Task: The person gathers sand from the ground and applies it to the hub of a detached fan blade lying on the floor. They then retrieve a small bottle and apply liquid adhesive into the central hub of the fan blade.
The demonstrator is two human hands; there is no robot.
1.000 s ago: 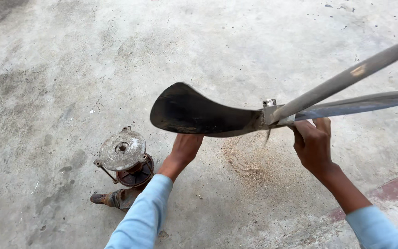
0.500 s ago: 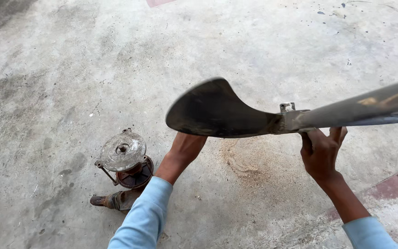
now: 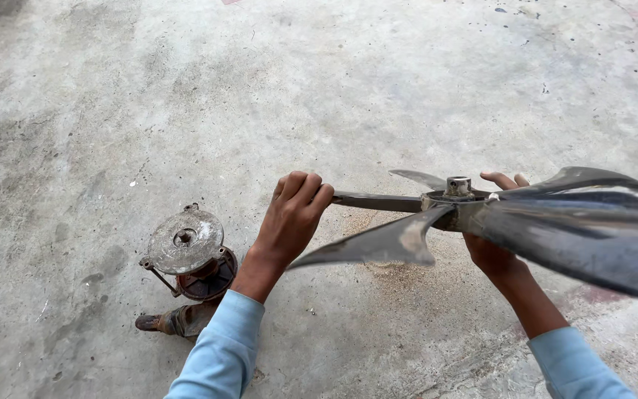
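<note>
I hold a dark metal fan-blade assembly level above the concrete floor, its round hub facing up. My left hand is closed around the tip of one narrow blade on the left. My right hand grips the assembly from underneath at the hub, fingers showing past the far side. A wide blade reaches toward the right edge of the view and hides part of my right wrist.
A rusty fan motor with a round grey end cover stands on the floor at lower left, next to my left forearm. A patch of sandy dust lies under the blades. A reddish strip marks the floor at right.
The blade assembly has swung from a tilted, edge-on pose to lying flat with the hub up. My left hand came up from the floor and took hold of a blade tip.
</note>
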